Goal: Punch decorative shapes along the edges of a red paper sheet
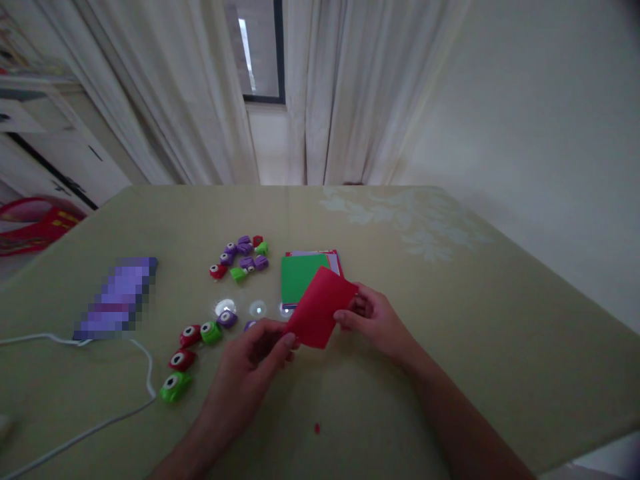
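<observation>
A red sheet of paper (320,305) is held up just above the table between both hands. My left hand (255,357) pinches its lower left corner, and my right hand (373,320) grips its right edge. Behind the sheet lies a small stack of coloured paper (299,275) with a green sheet on top. Several small craft punches in red, green and purple sit to the left: one cluster (241,257) farther back, another row (193,350) near my left hand.
The table has an olive cloth (450,320) under glass. A white cable (100,413) runs along the left front. A pixelated flat object (116,298) lies at left. A tiny red scrap (317,428) lies near the front. Curtains hang behind.
</observation>
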`<action>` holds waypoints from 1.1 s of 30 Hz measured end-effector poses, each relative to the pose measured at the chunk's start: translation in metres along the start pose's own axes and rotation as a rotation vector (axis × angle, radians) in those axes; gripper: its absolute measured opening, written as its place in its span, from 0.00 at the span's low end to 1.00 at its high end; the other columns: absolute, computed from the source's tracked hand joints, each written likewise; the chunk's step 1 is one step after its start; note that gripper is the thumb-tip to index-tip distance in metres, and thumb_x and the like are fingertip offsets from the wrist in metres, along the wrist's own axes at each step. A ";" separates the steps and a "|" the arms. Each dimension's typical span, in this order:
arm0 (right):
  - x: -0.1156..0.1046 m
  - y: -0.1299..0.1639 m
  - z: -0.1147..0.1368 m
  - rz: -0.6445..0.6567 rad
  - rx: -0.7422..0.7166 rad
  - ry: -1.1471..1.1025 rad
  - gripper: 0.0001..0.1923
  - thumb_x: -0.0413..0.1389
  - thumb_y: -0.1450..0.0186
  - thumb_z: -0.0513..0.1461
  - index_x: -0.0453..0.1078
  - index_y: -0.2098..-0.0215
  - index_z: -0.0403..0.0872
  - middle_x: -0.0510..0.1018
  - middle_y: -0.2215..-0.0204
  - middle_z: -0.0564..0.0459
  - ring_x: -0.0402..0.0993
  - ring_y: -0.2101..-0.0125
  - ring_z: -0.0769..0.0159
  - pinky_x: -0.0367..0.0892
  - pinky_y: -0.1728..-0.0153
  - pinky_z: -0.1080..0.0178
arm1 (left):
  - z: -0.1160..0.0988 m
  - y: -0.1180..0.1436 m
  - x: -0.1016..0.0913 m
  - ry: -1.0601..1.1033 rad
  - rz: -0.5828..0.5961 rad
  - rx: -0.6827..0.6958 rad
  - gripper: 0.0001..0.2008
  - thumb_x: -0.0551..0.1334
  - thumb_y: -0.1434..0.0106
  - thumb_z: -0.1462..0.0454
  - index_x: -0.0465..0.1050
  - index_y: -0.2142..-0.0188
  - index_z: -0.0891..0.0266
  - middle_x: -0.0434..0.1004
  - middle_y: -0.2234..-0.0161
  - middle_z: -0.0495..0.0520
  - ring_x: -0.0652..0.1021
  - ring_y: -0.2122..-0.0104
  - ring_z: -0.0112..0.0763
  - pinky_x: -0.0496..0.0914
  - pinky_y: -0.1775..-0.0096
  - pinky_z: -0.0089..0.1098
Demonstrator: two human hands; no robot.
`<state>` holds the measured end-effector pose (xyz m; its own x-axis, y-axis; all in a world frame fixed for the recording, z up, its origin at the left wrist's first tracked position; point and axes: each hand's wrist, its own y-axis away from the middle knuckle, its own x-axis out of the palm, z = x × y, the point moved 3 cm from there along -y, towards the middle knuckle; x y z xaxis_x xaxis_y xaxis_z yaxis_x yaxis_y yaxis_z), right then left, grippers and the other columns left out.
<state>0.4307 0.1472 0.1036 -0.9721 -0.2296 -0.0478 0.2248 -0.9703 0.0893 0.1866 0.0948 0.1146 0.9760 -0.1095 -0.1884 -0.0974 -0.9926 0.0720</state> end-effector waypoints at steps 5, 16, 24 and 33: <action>0.001 0.005 0.007 0.045 -0.037 -0.171 0.21 0.74 0.40 0.53 0.78 0.65 0.47 0.79 0.73 0.55 0.73 0.74 0.68 0.72 0.69 0.64 | 0.005 0.004 0.009 0.270 0.075 -0.160 0.18 0.75 0.39 0.48 0.81 0.65 0.60 0.86 0.69 0.54 0.82 0.70 0.34 0.77 0.67 0.31; 0.024 0.019 0.016 0.031 -0.078 -0.270 0.18 0.76 0.41 0.49 0.83 0.60 0.48 0.87 0.64 0.49 0.82 0.66 0.60 0.79 0.63 0.60 | 0.022 0.014 0.029 0.468 0.204 -0.186 0.20 0.77 0.39 0.51 0.79 0.53 0.57 0.86 0.56 0.57 0.85 0.58 0.40 0.79 0.57 0.36; 0.021 0.020 0.014 -0.017 -0.087 -0.263 0.19 0.76 0.40 0.49 0.85 0.58 0.47 0.89 0.62 0.47 0.86 0.66 0.58 0.83 0.63 0.58 | 0.030 0.010 0.028 0.726 0.077 -0.259 0.46 0.80 0.41 0.57 0.62 0.28 0.49 0.85 0.47 0.59 0.87 0.53 0.43 0.80 0.56 0.34; 0.019 0.020 0.018 -0.054 -0.118 -0.259 0.16 0.75 0.39 0.48 0.84 0.59 0.47 0.89 0.62 0.47 0.86 0.66 0.60 0.83 0.64 0.61 | 0.016 0.012 0.019 0.809 -0.026 -0.288 0.50 0.84 0.47 0.63 0.64 0.29 0.55 0.86 0.67 0.48 0.85 0.71 0.30 0.81 0.66 0.26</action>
<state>0.4155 0.1247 0.1228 -0.9641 -0.1654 0.2078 0.1641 -0.9862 -0.0238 0.2008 0.0804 0.0962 0.8269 0.0928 0.5546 -0.1263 -0.9304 0.3441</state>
